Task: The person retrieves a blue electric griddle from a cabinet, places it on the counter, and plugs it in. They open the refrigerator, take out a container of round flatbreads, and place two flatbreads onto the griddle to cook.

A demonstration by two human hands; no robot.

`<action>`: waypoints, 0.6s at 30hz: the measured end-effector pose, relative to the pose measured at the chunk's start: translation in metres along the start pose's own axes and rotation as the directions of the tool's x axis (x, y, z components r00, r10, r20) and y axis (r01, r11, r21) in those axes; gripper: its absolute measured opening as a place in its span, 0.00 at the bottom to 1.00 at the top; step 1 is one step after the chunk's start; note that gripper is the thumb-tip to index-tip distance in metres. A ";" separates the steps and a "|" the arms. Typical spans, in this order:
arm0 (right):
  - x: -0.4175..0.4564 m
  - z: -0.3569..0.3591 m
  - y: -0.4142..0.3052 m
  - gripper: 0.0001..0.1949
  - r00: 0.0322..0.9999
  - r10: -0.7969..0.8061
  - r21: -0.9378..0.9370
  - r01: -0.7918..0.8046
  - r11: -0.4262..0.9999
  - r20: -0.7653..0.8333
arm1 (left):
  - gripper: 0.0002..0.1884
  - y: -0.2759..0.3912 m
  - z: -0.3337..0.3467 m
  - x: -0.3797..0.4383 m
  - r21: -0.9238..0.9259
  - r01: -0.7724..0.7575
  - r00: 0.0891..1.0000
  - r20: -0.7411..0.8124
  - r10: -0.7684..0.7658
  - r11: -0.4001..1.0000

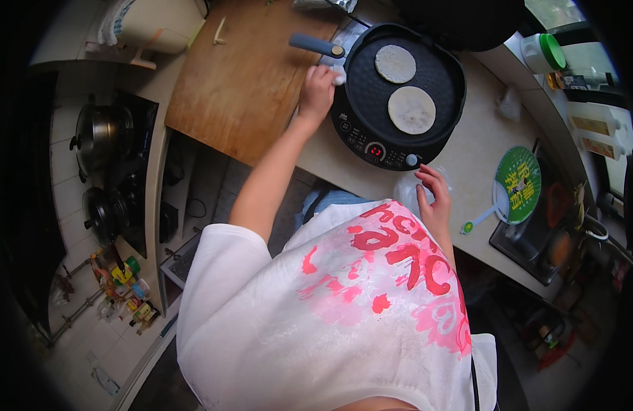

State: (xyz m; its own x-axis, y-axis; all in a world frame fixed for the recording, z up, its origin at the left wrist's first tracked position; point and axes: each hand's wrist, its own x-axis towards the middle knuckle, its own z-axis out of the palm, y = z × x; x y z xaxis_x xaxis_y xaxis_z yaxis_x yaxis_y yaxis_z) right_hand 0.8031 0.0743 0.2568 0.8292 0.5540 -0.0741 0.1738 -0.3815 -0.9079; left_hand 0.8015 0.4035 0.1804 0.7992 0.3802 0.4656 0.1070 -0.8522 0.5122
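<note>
Before me stands a round black electric griddle [370, 110] with two flat pale round cakes [395, 63] on its cooking surface. The nearer flatbread [412, 110] is a little larger and has faint brownish patches. My left hand [317, 92] is at the griddle's left rim, below its grey handle [311, 44], fingers closed around a small white thing [339, 77], perhaps crumpled tissue. My right hand [434, 191] hangs at the counter's front edge, near the griddle's pale knob [411, 160], fingers apart and holding nothing. A clear plastic bag [406, 189] lies beside it.
A wooden board [244, 92] lies left of the griddle, whose black lid [455, 23] stands raised behind. To the right are a green fan [519, 185] and a dark sink [527, 246]. Pots [103, 133] stand on the stove at far left.
</note>
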 end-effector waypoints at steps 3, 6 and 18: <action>-0.003 -0.003 0.005 0.12 1.000 0.003 -0.003 -0.003 1.000 -0.013 | 0.09 0.000 0.002 0.006 -0.042 0.012 1.000 0.015 -0.011 0.999; -0.006 -0.005 0.006 0.11 0.999 0.023 -0.021 -0.024 0.999 -0.027 | 0.09 0.011 -0.004 -0.013 -0.070 0.029 0.998 0.059 -0.025 0.997; -0.004 -0.002 0.005 0.11 0.998 0.037 0.020 -0.036 0.999 -0.043 | 0.04 -0.009 -0.027 -0.007 -0.202 0.310 0.947 -0.025 -0.321 0.929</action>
State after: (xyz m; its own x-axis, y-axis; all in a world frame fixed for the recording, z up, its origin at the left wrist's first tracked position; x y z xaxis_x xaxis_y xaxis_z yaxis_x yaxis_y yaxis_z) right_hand 0.8014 0.0689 0.2536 0.8572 0.5072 -0.0894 0.1332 -0.3860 -0.9128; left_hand 0.7795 0.4182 0.1917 0.7075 0.6424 0.2944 0.2275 -0.6015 0.7658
